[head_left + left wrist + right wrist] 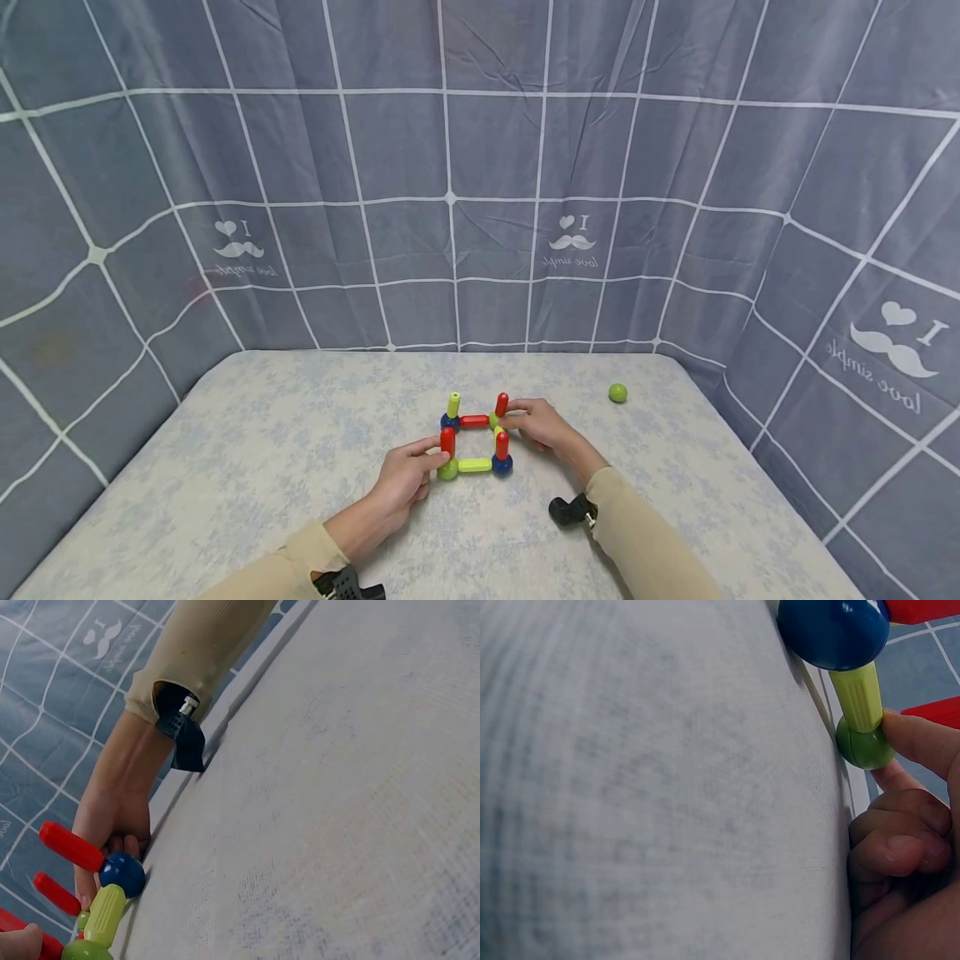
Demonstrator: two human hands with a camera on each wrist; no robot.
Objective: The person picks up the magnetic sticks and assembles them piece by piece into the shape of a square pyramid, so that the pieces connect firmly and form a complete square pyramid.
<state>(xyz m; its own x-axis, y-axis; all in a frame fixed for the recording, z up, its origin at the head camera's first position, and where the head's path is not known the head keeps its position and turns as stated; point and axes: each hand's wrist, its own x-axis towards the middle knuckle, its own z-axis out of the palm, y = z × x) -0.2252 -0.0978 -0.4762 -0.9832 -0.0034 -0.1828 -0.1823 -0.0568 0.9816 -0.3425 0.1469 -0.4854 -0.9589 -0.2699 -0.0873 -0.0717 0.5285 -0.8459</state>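
A square frame of toy rods and balls lies on the table. Its near side is a yellow-green rod (475, 465), its far side a red rod (474, 422). Upright rods stand on all its corner balls. At the near left corner my left hand (405, 477) pinches the upright red rod (447, 440) above a green ball (447, 471). My right hand (542, 423) holds the far right corner, thumb and forefinger at its green ball (865, 746). Dark blue balls form the near right corner (502, 464) and the far left corner (450, 422), the latter under a yellow-green rod (453, 405).
A loose green ball (617, 392) lies apart at the table's back right. Grey-blue gridded curtains (495, 150) hang behind and beside the pale patterned table (300, 417). Each sleeve carries a black wrist device, one (573, 510) beneath the right forearm.
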